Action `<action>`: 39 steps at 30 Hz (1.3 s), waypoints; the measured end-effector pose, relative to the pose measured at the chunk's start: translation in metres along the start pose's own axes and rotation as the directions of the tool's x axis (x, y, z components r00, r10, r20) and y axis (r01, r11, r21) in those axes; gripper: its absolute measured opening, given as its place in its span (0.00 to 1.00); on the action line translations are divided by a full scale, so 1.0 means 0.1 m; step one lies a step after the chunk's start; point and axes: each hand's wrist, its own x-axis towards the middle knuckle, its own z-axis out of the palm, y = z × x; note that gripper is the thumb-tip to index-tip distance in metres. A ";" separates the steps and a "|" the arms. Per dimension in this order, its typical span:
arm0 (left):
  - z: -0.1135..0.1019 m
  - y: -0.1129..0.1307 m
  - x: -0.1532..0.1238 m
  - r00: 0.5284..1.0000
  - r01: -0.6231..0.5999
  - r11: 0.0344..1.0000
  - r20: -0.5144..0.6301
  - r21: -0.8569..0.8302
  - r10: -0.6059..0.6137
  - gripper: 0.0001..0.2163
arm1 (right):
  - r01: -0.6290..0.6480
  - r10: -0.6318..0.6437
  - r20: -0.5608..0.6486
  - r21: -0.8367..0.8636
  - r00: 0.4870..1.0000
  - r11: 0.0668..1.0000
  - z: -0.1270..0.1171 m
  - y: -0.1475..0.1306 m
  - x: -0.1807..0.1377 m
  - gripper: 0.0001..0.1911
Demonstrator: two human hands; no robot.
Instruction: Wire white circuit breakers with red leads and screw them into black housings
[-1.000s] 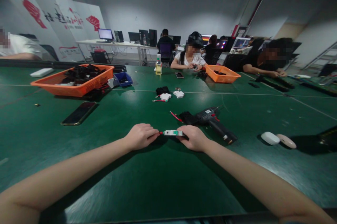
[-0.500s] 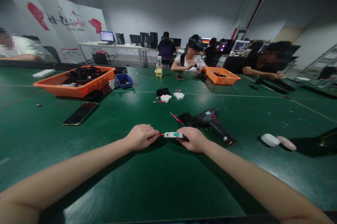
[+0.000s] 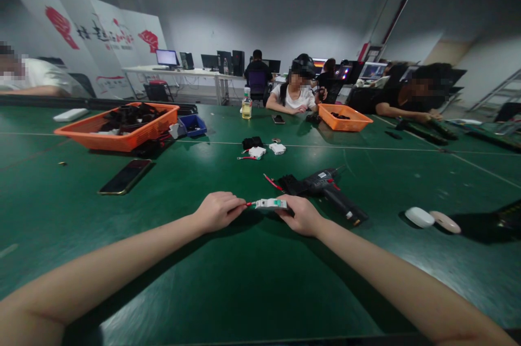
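My right hand (image 3: 300,215) is closed around one end of a white circuit breaker (image 3: 268,204) with a green switch lever, held just above the green table. Between the fingertips of my left hand (image 3: 218,210) is a short red wire (image 3: 248,204), whose metal end points at the breaker's left end. Whether the metal end sits inside the breaker or only touches it, I cannot tell. Just beyond my right hand a black power drill (image 3: 325,186) lies on its side. Another red wire (image 3: 273,182) lies by it, alongside a dark bundle (image 3: 291,184).
White breakers (image 3: 257,153) and a black item (image 3: 252,143) lie farther back. At left are an orange basket (image 3: 122,139) of dark parts, a blue bin (image 3: 192,125) and a phone (image 3: 126,177). A white case (image 3: 419,217) lies at right. Co-workers sit across the table.
The breaker has tilted a little and shifted slightly right, and more of the wire's metal end shows. Across the table, a co-worker's hand has lowered to the tabletop.
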 end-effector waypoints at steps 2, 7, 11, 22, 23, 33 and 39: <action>-0.01 0.00 0.01 1.000 -0.017 1.000 -0.013 -0.003 0.017 0.10 | -0.007 0.007 -0.010 -0.006 1.000 1.000 0.01 0.01 -0.01 0.11; 0.00 0.00 0.00 0.998 -0.045 0.999 -0.049 0.014 0.045 0.11 | -0.033 0.033 -0.022 0.004 0.999 0.999 0.03 0.03 -0.02 0.13; 0.01 -0.01 -0.01 0.998 -0.051 0.999 -0.036 0.012 0.052 0.11 | -0.041 0.041 -0.012 0.030 0.999 0.999 0.02 0.03 -0.02 0.14; -0.01 -0.02 0.00 0.994 -0.111 0.991 0.025 0.080 0.109 0.10 | 0.023 -0.021 0.088 -0.023 0.996 0.999 -0.01 -0.02 0.01 0.09; -0.01 -0.02 0.00 0.993 -0.115 0.989 0.033 0.089 0.113 0.10 | 0.030 -0.028 0.091 -0.031 0.995 0.999 -0.01 -0.03 0.02 0.09; -0.02 -0.01 0.00 0.978 -0.191 0.974 0.105 0.119 0.179 0.10 | 0.063 -0.049 0.154 -0.086 0.987 0.994 -0.02 -0.05 0.04 0.08; -0.03 0.01 0.00 0.969 -0.229 0.968 0.122 0.107 0.216 0.09 | 0.077 -0.064 0.202 -0.060 0.977 0.995 -0.05 -0.09 0.06 0.06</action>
